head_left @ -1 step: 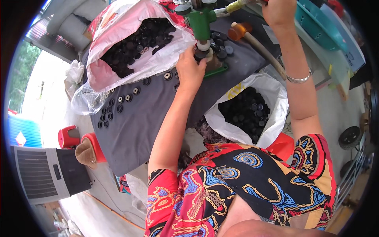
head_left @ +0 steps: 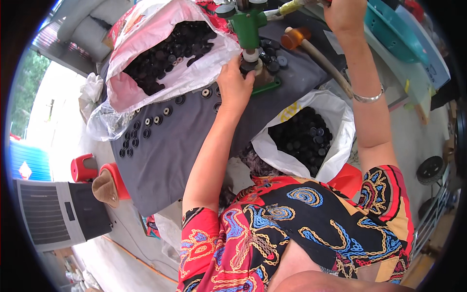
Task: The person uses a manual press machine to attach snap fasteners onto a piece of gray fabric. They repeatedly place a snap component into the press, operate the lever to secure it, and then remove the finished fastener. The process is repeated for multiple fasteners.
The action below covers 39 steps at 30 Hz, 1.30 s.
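My left hand (head_left: pixel 233 82) reaches to the foot of a small green hand press (head_left: pixel 248 27), its fingertips pinching a black round part (head_left: pixel 247 66) under the press head. My right hand (head_left: pixel 345 14) is raised at the top edge, closed around the press's yellowish lever (head_left: pixel 292 7). A silver bangle (head_left: pixel 368 97) sits on my right wrist. A pink-and-white bag (head_left: pixel 146 92) full of black round parts lies open just left of the press. A second white bag (head_left: pixel 335 117) of black parts rests by my lap.
The press stands on a table with a grey cloth (head_left: pixel 180 146), where black ring parts (head_left: pixel 146 129) lie in a loose row. A mallet (head_left: pixel 304 41) lies right of the press. A teal tray (head_left: pixel 394 29) sits far right. Red stools (head_left: pixel 85 168) and a grey appliance (head_left: pixel 48 214) stand lower left.
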{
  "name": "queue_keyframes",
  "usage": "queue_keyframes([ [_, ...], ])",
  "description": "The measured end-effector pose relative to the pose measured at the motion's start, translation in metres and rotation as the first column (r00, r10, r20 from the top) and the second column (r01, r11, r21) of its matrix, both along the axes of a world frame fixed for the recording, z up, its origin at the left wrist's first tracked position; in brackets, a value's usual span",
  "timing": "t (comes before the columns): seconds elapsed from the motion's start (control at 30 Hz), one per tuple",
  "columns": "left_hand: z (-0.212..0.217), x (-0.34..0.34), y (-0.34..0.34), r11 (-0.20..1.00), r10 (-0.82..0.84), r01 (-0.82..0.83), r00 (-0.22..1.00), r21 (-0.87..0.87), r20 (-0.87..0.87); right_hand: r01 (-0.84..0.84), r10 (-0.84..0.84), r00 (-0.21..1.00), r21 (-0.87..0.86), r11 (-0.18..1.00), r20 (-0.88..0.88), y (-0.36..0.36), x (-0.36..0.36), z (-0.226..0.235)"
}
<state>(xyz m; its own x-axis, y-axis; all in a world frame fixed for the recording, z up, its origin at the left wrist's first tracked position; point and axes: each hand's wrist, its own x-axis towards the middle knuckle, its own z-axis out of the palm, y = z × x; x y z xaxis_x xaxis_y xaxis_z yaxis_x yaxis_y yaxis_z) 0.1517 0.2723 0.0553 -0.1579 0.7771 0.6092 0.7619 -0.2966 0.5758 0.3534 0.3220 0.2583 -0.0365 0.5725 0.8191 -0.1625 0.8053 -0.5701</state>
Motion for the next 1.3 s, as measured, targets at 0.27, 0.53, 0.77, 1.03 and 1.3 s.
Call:
queue_keyframes([
  [0.27, -0.015, 0.005, 0.017, 1.0, 0.004, -0.006, 0.983, 0.012, 0.181, -0.038, 0.038, 0.999, 0.0, 0.999, -0.022, 0.0, 0.0, 0.001],
  [0.53, -0.011, 0.015, 0.034, 0.997, 0.049, -0.035, 0.98, -0.071, 0.194, -0.103, 0.101, 0.991, -0.024, 0.994, -0.087, 0.001, 0.002, -0.005],
  [0.77, -0.021, 0.011, 0.039, 0.999, -0.005, 0.019, 0.962, -0.049, 0.271, -0.097, 0.094, 0.995, 0.127, 0.987, 0.033, -0.029, 0.017, -0.055],
  [1.03, -0.015, -0.001, -0.001, 0.985, -0.038, 0.025, 0.997, 0.169, 0.074, -0.038, 0.041, 0.999, 0.31, 0.95, -0.001, -0.051, 0.018, -0.153],
  [1.3, -0.044, -0.116, -0.046, 0.997, 0.043, -0.065, 0.936, -0.051, -0.349, -0.016, 0.006, 0.998, 0.164, 0.986, 0.063, -0.049, 0.011, -0.122],
])
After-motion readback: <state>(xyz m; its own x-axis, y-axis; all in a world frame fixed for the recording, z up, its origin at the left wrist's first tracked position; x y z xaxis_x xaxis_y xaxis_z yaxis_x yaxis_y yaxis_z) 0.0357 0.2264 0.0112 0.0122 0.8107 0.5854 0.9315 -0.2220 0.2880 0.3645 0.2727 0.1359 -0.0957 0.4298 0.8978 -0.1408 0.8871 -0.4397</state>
